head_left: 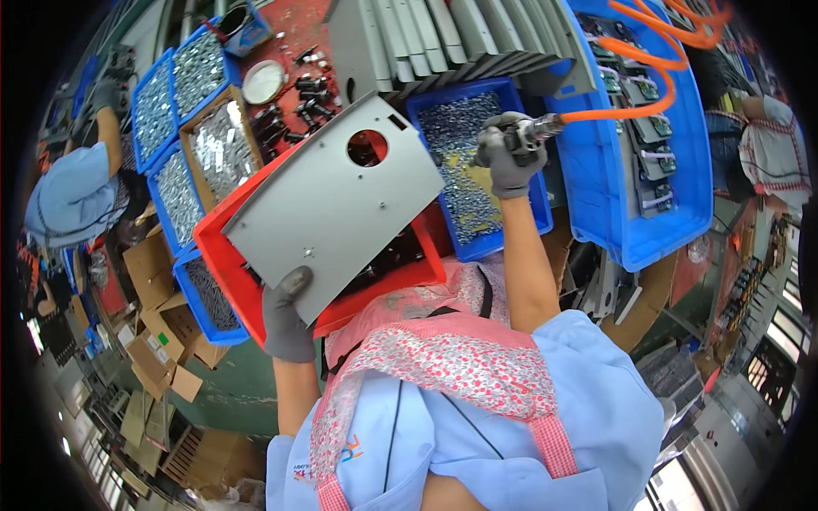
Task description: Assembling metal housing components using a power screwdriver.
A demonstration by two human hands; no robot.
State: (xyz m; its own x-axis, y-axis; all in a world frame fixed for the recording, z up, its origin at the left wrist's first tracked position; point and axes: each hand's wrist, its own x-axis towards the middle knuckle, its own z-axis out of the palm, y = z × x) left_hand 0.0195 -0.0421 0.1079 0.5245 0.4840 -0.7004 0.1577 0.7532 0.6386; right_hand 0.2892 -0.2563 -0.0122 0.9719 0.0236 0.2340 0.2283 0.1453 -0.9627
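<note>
My left hand [288, 317], in a grey glove, grips the near left corner of a flat grey metal panel [341, 204] with its thumb on top. The panel has one large round hole and a few small fittings, and it lies tilted over a red bin [223, 223] that it partly covers. My right hand [509, 162], gloved too, is closed around an air-powered driver [530, 134] with an orange coiled hose [622, 113] at its end. Below that hand stands a blue tray of small screws [469, 213]. The driver's tip is hidden by the glove.
Grey metal panels [460, 38] stand in a row at the back. Blue bins of small metal parts [200, 68] and a carton of metal pieces [223, 149] line the left. A large blue crate [596, 200] holds circuit boards at right. Black parts [313, 98] lie on the red bench.
</note>
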